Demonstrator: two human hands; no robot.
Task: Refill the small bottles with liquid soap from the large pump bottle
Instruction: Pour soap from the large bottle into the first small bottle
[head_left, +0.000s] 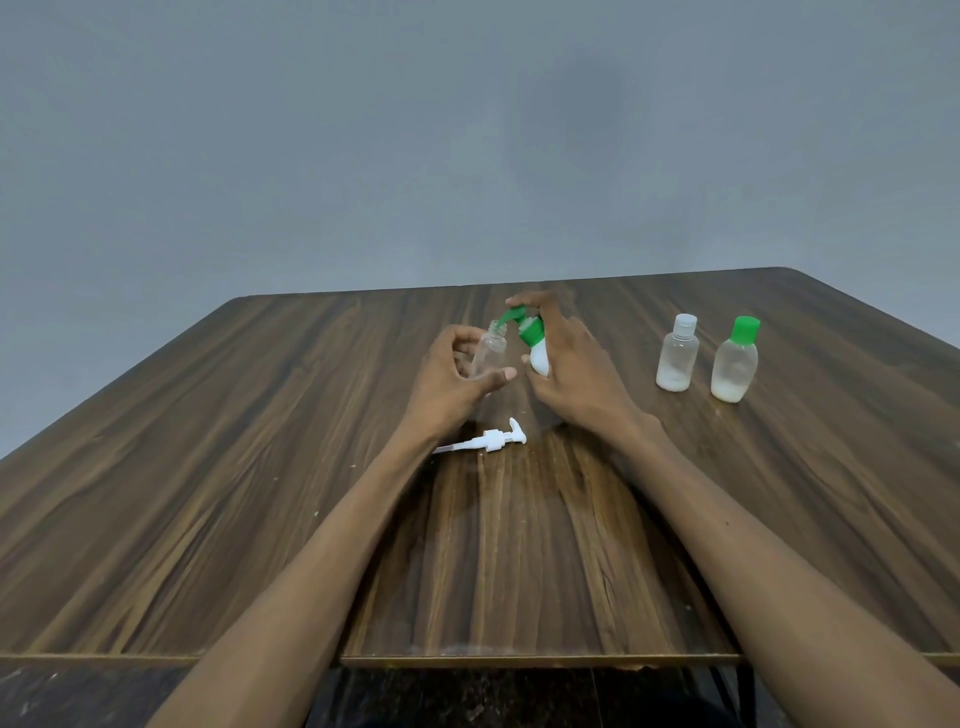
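Left hand (454, 371) curls around a clear small bottle (489, 354), neck open. Right hand (569, 364) grips a tilted white bottle with green flip cap (535, 343), spout at that neck; its body mostly hidden by fingers. Detached pump head (488, 441) lies on the table (208, 467). Flow not discernible.

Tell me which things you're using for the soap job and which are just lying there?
In use: small clear plastic bottle in left hand; white bottle with open green flip cap tipped in right hand.

Lying about: white plastic pump head; white-capped clear bottle; green-capped clear bottle.
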